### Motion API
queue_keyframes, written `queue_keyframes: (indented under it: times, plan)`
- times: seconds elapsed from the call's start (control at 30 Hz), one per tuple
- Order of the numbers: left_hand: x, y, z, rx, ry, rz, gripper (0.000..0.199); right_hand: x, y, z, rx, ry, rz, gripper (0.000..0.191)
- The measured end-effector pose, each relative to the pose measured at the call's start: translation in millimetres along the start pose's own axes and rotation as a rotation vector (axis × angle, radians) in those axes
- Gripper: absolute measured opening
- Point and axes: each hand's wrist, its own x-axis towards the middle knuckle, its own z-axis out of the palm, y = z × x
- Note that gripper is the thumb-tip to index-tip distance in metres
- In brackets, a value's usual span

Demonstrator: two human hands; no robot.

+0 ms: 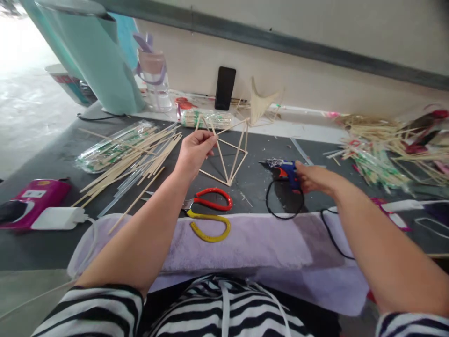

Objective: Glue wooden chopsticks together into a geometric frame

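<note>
My left hand (pixel 198 150) pinches a stick of a small open frame (pixel 240 161) built from thin wooden sticks, which stands on the dark tabletop. To the right, my right hand (pixel 310 178) is wrapped round the handle of a blue hot glue gun (pixel 288 169). The gun's nozzle points left towards the frame, apart from it. Its black cord loops on the table below. Scissors (pixel 212 199) with one red and one yellow handle lie beneath my left forearm, their blades partly covered.
Loose wooden sticks (pixel 140 161) and a plastic packet (pixel 115 145) lie at left, near a pink power strip (pixel 45 199). A phone (pixel 225 88) leans on the wall beside a bottle (pixel 154 82). More sticks (pixel 379 154) are heaped at right. A lilac cloth (pixel 252 238) covers the front edge.
</note>
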Motion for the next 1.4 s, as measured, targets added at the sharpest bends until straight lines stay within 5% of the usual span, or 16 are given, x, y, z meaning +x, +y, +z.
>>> queue_keyframes:
  times: [0.07, 0.13, 0.33, 0.43, 0.57, 0.8, 1.4]
  plan:
    - [0, -1, -0.6, -0.002, -0.011, 0.007, 0.012, -1, -18, -10, -0.45, 0.108, 0.067, 0.043]
    - [0, -2, -1.2, 0.004, -0.02, 0.015, 0.013, -9, -41, -4, -0.596, 0.149, -0.106, 0.036]
    - [-2, 6, -4.4, 0.04, -0.044, -0.038, 0.016, -61, -104, 93, -0.304, 0.151, -0.667, 0.031]
    - [2, 5, -10.0, 0.154, 0.137, 0.048, 0.013, -67, -126, 139, -0.186, 0.168, -0.839, 0.031]
    - [13, -4, -20.6, 0.363, 0.425, 0.347, 0.023, -53, -138, 168, -0.116, 0.128, -0.87, 0.029]
    - [17, -11, -23.4, 0.562, 0.282, 0.483, 0.03, -39, -132, 177, -0.035, 0.022, -0.872, 0.018]
    - [13, -9, -17.7, 0.603, 0.209, 0.461, 0.037, -36, -131, 179, -0.046, 0.037, -0.886, 0.014]
